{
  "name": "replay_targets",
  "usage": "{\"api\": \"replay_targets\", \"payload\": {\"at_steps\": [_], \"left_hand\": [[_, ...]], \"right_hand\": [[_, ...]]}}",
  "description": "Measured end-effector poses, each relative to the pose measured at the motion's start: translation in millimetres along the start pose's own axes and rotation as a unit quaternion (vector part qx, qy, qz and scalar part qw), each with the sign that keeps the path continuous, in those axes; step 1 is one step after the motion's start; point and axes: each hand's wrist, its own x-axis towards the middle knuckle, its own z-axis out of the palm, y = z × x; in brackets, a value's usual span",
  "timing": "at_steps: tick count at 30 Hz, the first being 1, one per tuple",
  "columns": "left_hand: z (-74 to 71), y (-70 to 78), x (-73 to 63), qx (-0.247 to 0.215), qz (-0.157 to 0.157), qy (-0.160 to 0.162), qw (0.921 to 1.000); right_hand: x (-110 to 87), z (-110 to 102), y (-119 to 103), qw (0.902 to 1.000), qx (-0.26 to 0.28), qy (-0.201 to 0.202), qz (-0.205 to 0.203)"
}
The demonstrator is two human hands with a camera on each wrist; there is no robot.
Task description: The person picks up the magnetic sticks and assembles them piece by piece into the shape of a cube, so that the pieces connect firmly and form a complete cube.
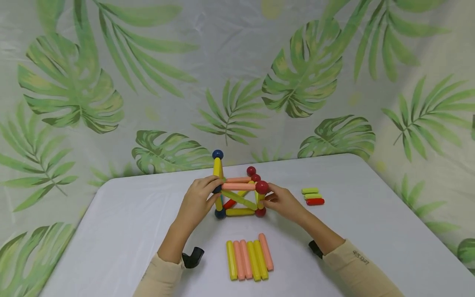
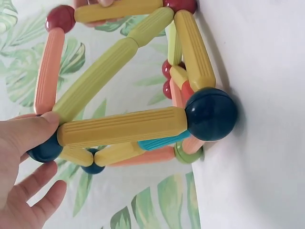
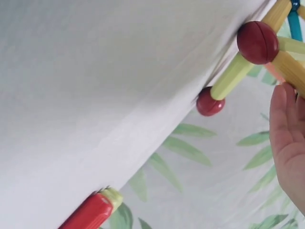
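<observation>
1. Here, at the structure's nine o'clock, a left hand (image 1: 198,196) pinches a navy ball (image 2: 45,149) with its thumb and fingers, the lower fingers loosely bent.
2. At centre, the rod-and-ball structure (image 1: 239,199) stands on the white tabletop (image 1: 148,231). Its near face looks complete, rods and corner balls joined around a green diagonal; yellow rods rise to a top ball (image 1: 217,154) at eleven o'clock. The far side is partly hidden.
3. At six o'clock, six yellow and pink rods (image 1: 246,260) lie side by side, unattached, apparently the main stock left.
4. At three o'clock, a right hand (image 1: 285,202) pinches the yellow upright (image 1: 261,201) beneath a red ball (image 1: 262,187).
5. Farther toward three o'clock, three short sticks (image 1: 313,196) lie together, also unattached. No container shows; loose pieces lie directly on the tabletop.
</observation>
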Motion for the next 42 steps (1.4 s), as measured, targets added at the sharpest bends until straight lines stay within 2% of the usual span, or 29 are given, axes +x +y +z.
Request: {"api": "replay_targets", "payload": {"at_steps": [11,16,18,20,23,25,27,29,31,35,42], "left_hand": [[-16.1,-22.8,-4.4,0.0,-0.046,-0.026,0.9986],[-18.8,-28.5,-6.5,0.037,-0.068,-0.01,0.997],[-18.0,-24.7,-7.9,0.061,-0.07,0.009,0.9956],[-16.0,-15.5,-9.2,0.072,-0.06,0.039,0.9948],[-10.5,6.7,-9.6,0.05,-0.018,0.076,0.9957],[-5.1,23.1,-7.6,0.029,0.015,0.071,0.9969],[1.7,37.1,-5.0,0.014,0.034,0.044,0.9983],[8.9,46.9,-2.8,0.019,0.03,0.012,0.9993],[14.0,53.1,-2.3,0.025,0.01,-0.006,0.9996],[16.7,56.7,-3.9,0.027,-0.022,-0.009,0.9994],[11.9,44.6,-6.8,-0.007,-0.032,-0.001,0.9995]], "right_hand": [[3.8,32.1,-29.2,0.9996,-0.002,-0.029,0.005],[8.2,44.6,-39.7,0.9986,0.002,-0.051,0.012],[9.3,44.0,-40.9,0.9972,0.0,-0.073,0.018],[10.4,38.7,-37.3,0.995,-0.011,-0.098,0.016],[13.7,24.1,-25.0,0.9939,-0.032,-0.105,0.005],[19.2,14.7,-12.1,0.9947,-0.057,-0.085,-0.006],[26.4,8.8,-0.1,0.9944,-0.087,-0.06,-0.005],[34.2,7.0,10.3,0.991,-0.122,-0.054,0.007],[41.5,8.4,18.7,0.9859,-0.154,-0.062,0.02],[51.1,13.3,27.6,0.9756,-0.206,-0.07,0.031],[53.4,14.8,26.0,0.9693,-0.239,-0.048,0.035]]}}
